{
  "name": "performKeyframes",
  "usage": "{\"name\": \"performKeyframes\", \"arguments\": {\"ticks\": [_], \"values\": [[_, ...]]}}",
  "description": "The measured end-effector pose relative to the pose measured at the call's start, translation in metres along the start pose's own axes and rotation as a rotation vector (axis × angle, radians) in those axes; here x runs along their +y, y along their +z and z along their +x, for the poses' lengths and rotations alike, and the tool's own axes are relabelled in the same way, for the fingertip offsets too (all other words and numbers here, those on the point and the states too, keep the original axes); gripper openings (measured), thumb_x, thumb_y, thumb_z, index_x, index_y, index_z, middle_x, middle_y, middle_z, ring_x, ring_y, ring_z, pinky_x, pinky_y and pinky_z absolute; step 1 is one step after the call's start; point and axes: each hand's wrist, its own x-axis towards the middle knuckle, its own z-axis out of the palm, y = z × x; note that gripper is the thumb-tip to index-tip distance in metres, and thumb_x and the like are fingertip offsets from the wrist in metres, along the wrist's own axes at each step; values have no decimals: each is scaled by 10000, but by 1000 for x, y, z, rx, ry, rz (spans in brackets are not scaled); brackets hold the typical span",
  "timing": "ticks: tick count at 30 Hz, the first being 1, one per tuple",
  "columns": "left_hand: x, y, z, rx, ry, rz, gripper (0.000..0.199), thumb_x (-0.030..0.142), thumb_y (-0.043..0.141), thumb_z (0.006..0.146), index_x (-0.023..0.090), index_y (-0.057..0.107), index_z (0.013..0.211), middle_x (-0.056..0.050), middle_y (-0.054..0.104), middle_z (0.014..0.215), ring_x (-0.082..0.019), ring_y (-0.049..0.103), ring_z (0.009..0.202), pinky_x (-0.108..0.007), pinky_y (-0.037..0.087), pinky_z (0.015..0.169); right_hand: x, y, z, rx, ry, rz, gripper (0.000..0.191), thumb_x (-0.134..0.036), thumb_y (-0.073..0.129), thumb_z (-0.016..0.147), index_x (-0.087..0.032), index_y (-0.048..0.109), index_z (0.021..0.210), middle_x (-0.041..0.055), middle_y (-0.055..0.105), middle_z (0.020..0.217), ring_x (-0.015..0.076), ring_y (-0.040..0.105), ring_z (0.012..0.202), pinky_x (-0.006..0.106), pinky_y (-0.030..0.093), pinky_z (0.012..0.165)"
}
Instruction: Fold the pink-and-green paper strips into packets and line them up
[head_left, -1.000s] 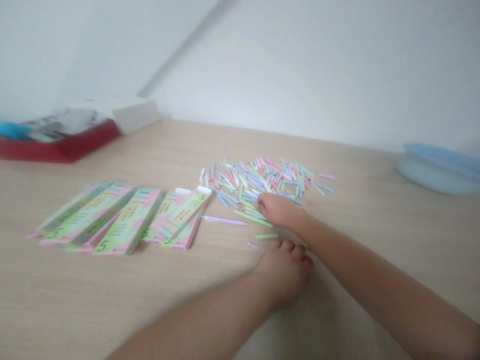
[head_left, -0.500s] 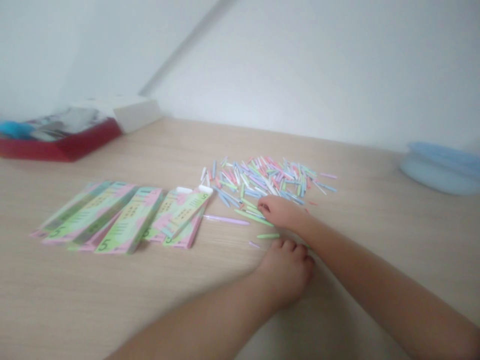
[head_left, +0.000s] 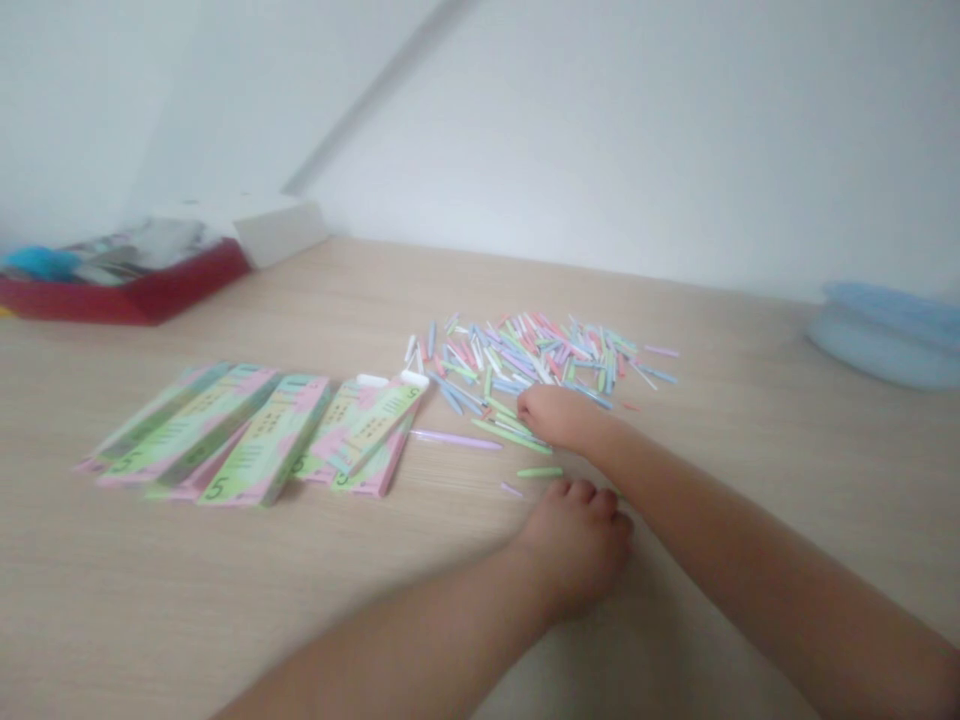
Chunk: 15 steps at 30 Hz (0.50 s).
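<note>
My right hand (head_left: 559, 418) rests with bunched fingers at the near edge of a pile of pastel paper sticks (head_left: 525, 360), over a long green stick (head_left: 510, 434). My left hand (head_left: 577, 545) lies curled on the wooden table (head_left: 150, 600), just below a short green stick (head_left: 538, 472) and a small lilac piece (head_left: 511, 490). Nothing shows in its fingers. To the left lie several green and pink cards (head_left: 262, 440) printed with a 5. A long lilac stick (head_left: 456, 440) lies between them and my right hand.
A red tray (head_left: 127, 295) holding papers and a blue item stands at the far left, with a white box (head_left: 281, 230) behind it. A pale blue lidded container (head_left: 889, 340) sits at the far right. White walls rise behind the table.
The whole view has shifted slightly, so the table objects sit a little further right. My hands stay in nearly the same place on the table.
</note>
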Motion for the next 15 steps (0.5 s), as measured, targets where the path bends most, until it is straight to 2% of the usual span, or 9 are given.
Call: {"name": "performKeyframes", "arguments": {"ticks": [5, 8, 10, 12, 13, 15], "values": [[-1, -4, 1, 11, -17, -26, 238, 352, 536, 985, 173, 691, 1003, -82, 677, 987, -275, 613, 938, -426, 503, 811, 3, 0, -11, 79, 41, 42, 275, -241, 433, 1029, -129, 682, 1069, 182, 754, 984, 269, 699, 866, 330, 466, 776], [-1, -10, 2, 91, -167, -99, 228, 351, 515, 986, 183, 664, 947, -73, 668, 944, -269, 615, 915, -413, 529, 791, 12, -5, -35, 195, 49, 123, 289, -277, 379, 1062, -164, 639, 1120, 126, 746, 1008, 236, 680, 908, 309, 466, 797], [0, -13, 2, 201, -288, -169, 194, 327, 507, 979, 188, 634, 932, -72, 654, 941, -260, 614, 889, -406, 544, 768, 24, -7, -61, 344, 34, 277, 261, -293, 415, 1047, -185, 649, 1086, 97, 737, 1041, 220, 667, 952, 307, 472, 840], [1, -12, 0, 357, -340, -236, 140, 290, 528, 958, 179, 611, 980, -92, 645, 995, -257, 616, 913, -407, 557, 794, 37, -4, -93, 500, 39, 466, 231, -297, 468, 1010, -202, 672, 1063, 79, 728, 1049, 222, 662, 973, 333, 480, 891], [1, -11, -1, 442, -338, -262, 146, 278, 545, 946, 169, 604, 1024, -111, 643, 1046, -263, 617, 961, -414, 559, 840, 43, -1, -110, 511, 49, 534, 239, -309, 476, 1002, -214, 681, 1081, 70, 724, 1035, 222, 662, 960, 342, 490, 884], [2, -10, -3, 569, -304, -284, 244, 262, 574, 930, 147, 589, 1145, -152, 631, 1176, -284, 602, 1090, -440, 537, 955, 50, 9, -142, 453, 100, 672, 245, -345, 496, 988, -233, 686, 1095, 45, 712, 932, 211, 663, 856, 334, 511, 801]]}}
